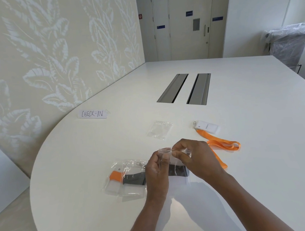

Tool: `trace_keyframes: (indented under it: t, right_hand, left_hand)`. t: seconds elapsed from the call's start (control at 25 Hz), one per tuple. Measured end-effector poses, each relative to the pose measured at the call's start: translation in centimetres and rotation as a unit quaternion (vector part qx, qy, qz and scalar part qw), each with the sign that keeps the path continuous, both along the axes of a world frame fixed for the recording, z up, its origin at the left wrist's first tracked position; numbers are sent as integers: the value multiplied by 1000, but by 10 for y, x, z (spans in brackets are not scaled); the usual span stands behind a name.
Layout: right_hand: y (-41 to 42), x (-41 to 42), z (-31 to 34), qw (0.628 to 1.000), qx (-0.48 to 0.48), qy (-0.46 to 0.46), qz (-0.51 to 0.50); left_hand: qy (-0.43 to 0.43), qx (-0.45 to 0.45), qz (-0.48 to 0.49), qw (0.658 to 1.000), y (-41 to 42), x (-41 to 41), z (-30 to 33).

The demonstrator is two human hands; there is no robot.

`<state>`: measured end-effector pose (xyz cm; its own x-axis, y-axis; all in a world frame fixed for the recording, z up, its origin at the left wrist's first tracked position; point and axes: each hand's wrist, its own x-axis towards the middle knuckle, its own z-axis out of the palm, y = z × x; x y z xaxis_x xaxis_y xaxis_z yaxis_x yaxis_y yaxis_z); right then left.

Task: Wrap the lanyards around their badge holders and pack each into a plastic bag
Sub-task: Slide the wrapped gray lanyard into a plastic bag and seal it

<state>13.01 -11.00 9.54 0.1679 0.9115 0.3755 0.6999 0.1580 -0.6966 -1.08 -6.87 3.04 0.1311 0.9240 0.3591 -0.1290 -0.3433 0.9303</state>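
My left hand (156,169) and my right hand (195,159) pinch the top edge of a clear plastic bag (176,161) just above the table. Inside it sits a badge holder wound with a grey lanyard (177,170). To the left lie two filled bags, one with an orange-wrapped holder (115,178) and one with a grey-wrapped holder (133,180). An empty plastic bag (159,130) lies further back. At the right a white badge holder (207,127) lies flat with its orange lanyard (223,145) loose and unwound on the table.
The white table (246,171) has a rounded left edge. A folded paper sign reading CHECK-IN (92,114) stands at the back left. Two metal cable slots (183,89) are set into the middle. A patterned wall runs along the left; a wrapped bin (290,44) stands far right.
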Motion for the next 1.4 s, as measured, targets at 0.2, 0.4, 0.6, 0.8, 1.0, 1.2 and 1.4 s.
trace_keyframes:
  t: [0.2, 0.4, 0.6, 0.8, 1.0, 1.2, 1.4]
  right_hand:
    - [-1, -5, -8, 998, 26, 55, -10]
    - [2, -6, -7, 989, -15, 143, -20]
    - [7, -2, -3, 984, -81, 161, 1]
    - [9, -2, 1, 985, -104, 139, 9]
    - [8, -2, 3, 980, -99, 170, 15]
    - [7, -1, 11, 978, -107, 176, 27]
    - [3, -1, 12, 981, -96, 161, 44]
  left_hand:
    - [-46, -46, 30, 997, 2, 3, 3]
    - [-68, -73, 33, 994, 5, 3, 3]
    - [-65, -89, 26, 994, 7, 2, 3]
    - [-53, -105, 16, 993, 9, 1, 6]
    - [-45, -112, 3, 993, 8, 3, 11]
    - [-101, -114, -30, 988, 5, 4, 14]
    - [-81, -84, -14, 993, 5, 1, 24]
